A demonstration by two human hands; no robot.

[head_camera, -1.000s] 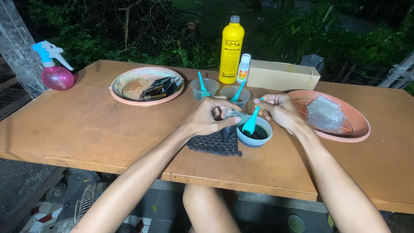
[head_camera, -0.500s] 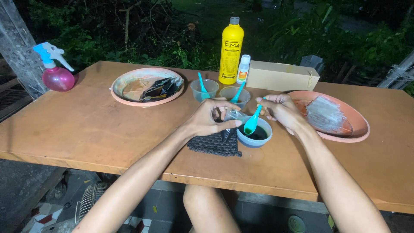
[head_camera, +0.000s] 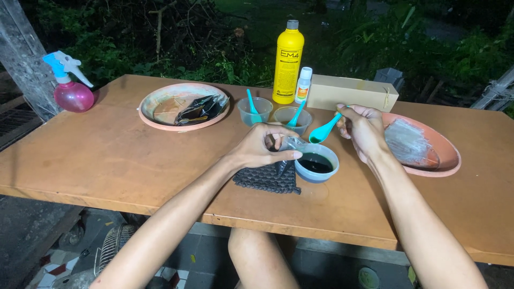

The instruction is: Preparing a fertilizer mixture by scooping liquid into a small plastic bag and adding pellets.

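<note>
Mixing step: left hand [head_camera: 262, 147] pinches a small clear packet [head_camera: 292, 144] over the near-centre blue bowl [head_camera: 317, 162] of dark liquid on the counter [head_camera: 107, 160]. Right hand [head_camera: 364, 128] grips a teal spoon [head_camera: 324, 131], lifted just right of the bowl. Next likely: steady tipping, then stirring.

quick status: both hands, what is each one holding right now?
Left hand: closed, pinching a small clear packet over the bowl of dark liquid.
Right hand: closed on a teal spoon, lifted clear of the bowl.
</note>
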